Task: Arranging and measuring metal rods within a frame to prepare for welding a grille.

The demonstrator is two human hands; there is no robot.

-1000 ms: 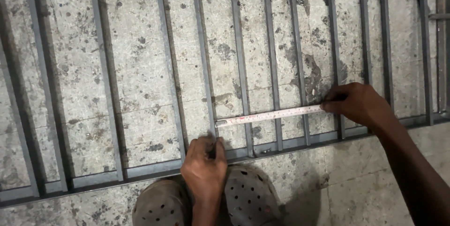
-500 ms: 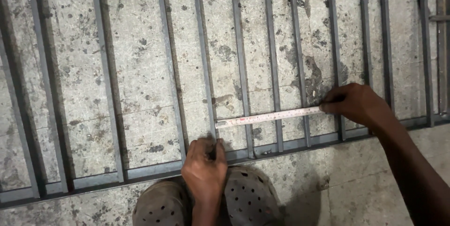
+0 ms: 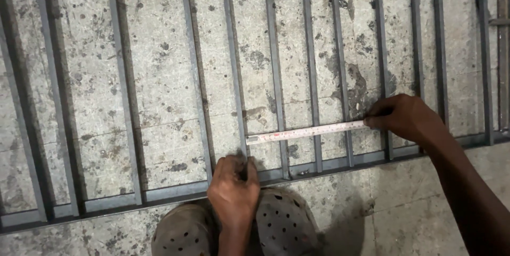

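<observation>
Now | right hand (image 3: 406, 118) fingers pinch tape measure (image 3: 305, 132) | left hand (image 3: 234, 187) clenched at metal grille (image 3: 159, 192) bottom edge

Two bare hands and forearms are seen; no sleeves, gloves, rings or watch are worn on the left hand (image 3: 234, 189) or the right hand (image 3: 404, 118). On the feet, a pair of brown-grey clogs (image 3: 279, 224) is worn, rounded at the toes and pierced with small round holes, dulled by dust.
</observation>
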